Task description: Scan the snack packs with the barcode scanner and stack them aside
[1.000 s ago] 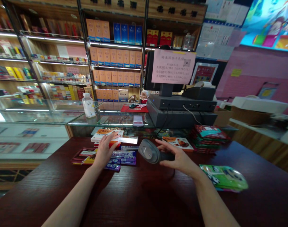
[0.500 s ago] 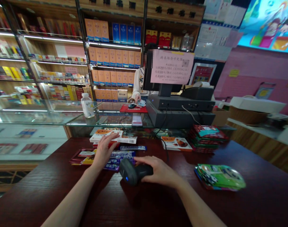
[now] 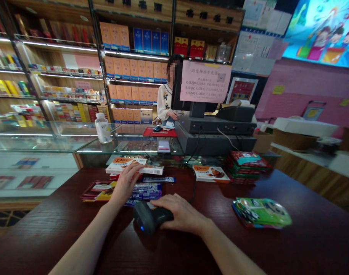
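My right hand (image 3: 182, 214) is closed around the handle of a dark barcode scanner (image 3: 145, 218), which shows a small blue light. My left hand (image 3: 127, 183) lies over a pile of sweets, its fingertips at a white and orange box (image 3: 121, 165). Its fingers are slightly bent, and whether they grip anything is hidden. Purple and blue packets (image 3: 148, 191) lie between the hands. Dark red and yellow packets (image 3: 98, 191) show left of my left wrist.
Green packets (image 3: 262, 212) lie on the right of the brown table (image 3: 48, 229). A stack of red packs (image 3: 245, 166) stands beside another white box (image 3: 211, 173). Behind are a cash register (image 3: 217, 141), a bottle (image 3: 102, 128) and a person (image 3: 165, 100) across the counter.
My right hand has moved a little left with the scanner. My left hand stays over the pile. The person behind the counter has drawn a hand back from the papers on the red mat.
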A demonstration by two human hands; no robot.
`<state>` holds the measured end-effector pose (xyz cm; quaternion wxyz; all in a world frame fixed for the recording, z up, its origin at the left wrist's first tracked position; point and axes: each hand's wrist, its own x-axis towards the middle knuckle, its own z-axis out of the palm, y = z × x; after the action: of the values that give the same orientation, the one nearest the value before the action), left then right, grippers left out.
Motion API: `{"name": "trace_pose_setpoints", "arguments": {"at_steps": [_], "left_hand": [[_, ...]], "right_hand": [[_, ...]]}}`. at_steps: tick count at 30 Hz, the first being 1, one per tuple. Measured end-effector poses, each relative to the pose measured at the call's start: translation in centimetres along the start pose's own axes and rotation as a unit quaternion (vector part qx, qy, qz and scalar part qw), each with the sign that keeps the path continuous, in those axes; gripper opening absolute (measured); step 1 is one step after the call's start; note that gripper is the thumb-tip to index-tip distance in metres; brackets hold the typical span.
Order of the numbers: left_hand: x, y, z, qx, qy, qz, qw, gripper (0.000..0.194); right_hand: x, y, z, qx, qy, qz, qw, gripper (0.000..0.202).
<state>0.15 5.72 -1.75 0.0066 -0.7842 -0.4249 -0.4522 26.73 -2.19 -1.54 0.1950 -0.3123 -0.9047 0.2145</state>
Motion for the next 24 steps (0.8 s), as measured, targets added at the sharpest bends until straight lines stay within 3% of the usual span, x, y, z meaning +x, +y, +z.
{"name": "trace_pose_setpoints", "arguments": {"at_steps": [6, 9, 12, 19, 24], "left_hand": [[0.1, 0.4, -0.1, -0.003, 0.017, -0.006, 1.0, 0.032], [0.0, 0.4, -0.4, -0.001, 0.023, -0.009, 1.0, 0.032], [0.0, 0.5, -0.8, -0.003, 0.019, -0.007, 1.0, 0.032], [0.2, 1.2, -1.3, -0.024, 0.027, -0.019, 0.999, 0.032], [0.5, 2.0, -1.3, -0.052, 0.038, -0.031, 0.997, 0.031]], "right_hand": [[-0.3, -0.7, -0.9, 0.02, 0.011, 0.001, 1.0, 0.073], [-0.3, -0.7, -1.2, 0.045, 0.066, 0.028, 0.996, 0.052], [-0.1, 0.4, -0.8, 0.083, 0.161, 0.074, 0.981, 0.037], [0.8, 5.4, 0.5, 0.218, 0.364, 0.187, 0.886, 0.043], [0.8, 6.6, -0.1, 0.367, 0.418, 0.234, 0.798, 0.057]]}}
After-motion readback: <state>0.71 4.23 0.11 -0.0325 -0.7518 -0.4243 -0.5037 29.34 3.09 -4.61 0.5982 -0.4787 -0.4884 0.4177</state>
